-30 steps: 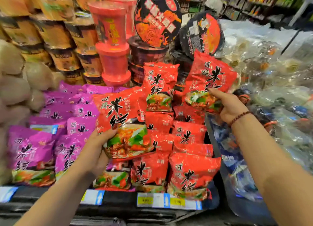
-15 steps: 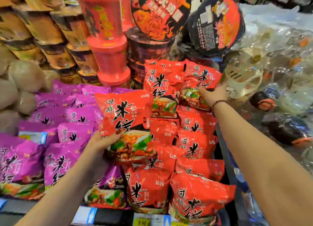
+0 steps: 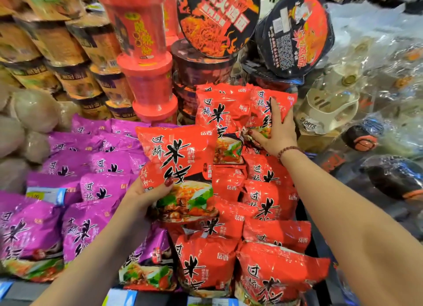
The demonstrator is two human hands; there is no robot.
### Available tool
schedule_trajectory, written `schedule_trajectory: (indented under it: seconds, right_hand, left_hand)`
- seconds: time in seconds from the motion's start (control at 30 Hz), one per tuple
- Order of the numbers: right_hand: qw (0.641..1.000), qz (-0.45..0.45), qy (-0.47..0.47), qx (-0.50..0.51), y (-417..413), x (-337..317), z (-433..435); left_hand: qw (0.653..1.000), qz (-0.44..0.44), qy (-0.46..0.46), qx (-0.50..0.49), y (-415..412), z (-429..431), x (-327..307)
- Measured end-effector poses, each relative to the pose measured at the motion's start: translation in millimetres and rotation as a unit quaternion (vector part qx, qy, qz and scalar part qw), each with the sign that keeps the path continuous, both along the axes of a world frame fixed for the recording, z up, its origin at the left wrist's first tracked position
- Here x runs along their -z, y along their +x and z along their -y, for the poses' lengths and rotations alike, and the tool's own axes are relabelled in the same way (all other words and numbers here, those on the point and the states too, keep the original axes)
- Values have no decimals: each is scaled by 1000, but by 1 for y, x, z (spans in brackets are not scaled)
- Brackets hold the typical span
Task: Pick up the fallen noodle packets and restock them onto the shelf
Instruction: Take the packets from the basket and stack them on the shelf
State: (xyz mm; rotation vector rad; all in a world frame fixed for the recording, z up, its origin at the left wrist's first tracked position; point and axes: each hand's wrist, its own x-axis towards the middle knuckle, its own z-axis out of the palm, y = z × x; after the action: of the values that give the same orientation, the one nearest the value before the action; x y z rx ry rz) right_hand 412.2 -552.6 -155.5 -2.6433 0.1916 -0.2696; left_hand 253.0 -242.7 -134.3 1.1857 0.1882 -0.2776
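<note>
My left hand [image 3: 146, 195] grips a red noodle packet [image 3: 180, 163] by its lower left edge, holding it upright above the red stack [image 3: 263, 214]. My right hand [image 3: 274, 131] lies with spread fingers on another red packet [image 3: 263, 104] at the back right of the stack, pressing it against the row there. Several more red packets fill the shelf in front, down to the price rail [image 3: 123, 296].
Purple noodle packets [image 3: 91, 186] fill the shelf to the left. Stacked red tubs [image 3: 144, 60], brown cups [image 3: 68, 60] and black bowls [image 3: 217, 19] stand behind. Clear-wrapped goods [image 3: 377, 99] crowd the right side. Pale bags [image 3: 27, 113] sit far left.
My right hand carried its red packet back and down onto the rear of the red stack and now lies flat on it. The left hand kept its packet, which rose slightly.
</note>
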Motion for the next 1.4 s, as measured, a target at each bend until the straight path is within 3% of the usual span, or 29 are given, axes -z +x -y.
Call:
schedule_trajectory:
  seconds: [0.1,0.23,0.33,0.4,0.5,0.63,0.7,0.8,0.83,1.0,1.17,1.27,1.4]
  right_hand:
    - [998,18,-31,44,-12,-18,2]
    - [985,105,136,21,-45,-58,-3]
    - [935,-71,326,-120,-84,-92,-16]
    - [898,-157,367,-183,-103,-94,-23]
    - [886,-121,423,-147,-110,-79,-25]
    - [860,-38,504,-72,-106,-62,-8]
    - [871,7,489,-45,-99,-58,2]
    - [883,45,468,3,-81,-46,16]
    - [887,45,460,16,-75,-41,20]
    - [928,64,363,50,-55,-14,23]
    - [972,51,222,60,-49,-9,19]
    - [983,31,163,84,-51,-19,25]
    - [989,80,71,102,-70,-43,26]
  left_hand:
    - [1000,9,11,7,3,4,-4]
    - [1000,8,-11,6,17,25,-7]
    - [999,23,-36,22,28,55,-14]
    - [997,43,-51,24,35,74,-15]
    - [994,83,-34,57,43,100,-18]
    - [983,151,94,43,57,123,-17]
    - [952,220,211,-18,64,125,-12]
    - [811,365,446,-98,73,111,1]
    - [777,387,487,-93,76,105,6]
    - [673,395,625,4,94,85,28]
    - [650,395,649,37,98,80,29]
    - [654,389,646,63,97,77,26]
    - [667,397,627,68,90,63,10]
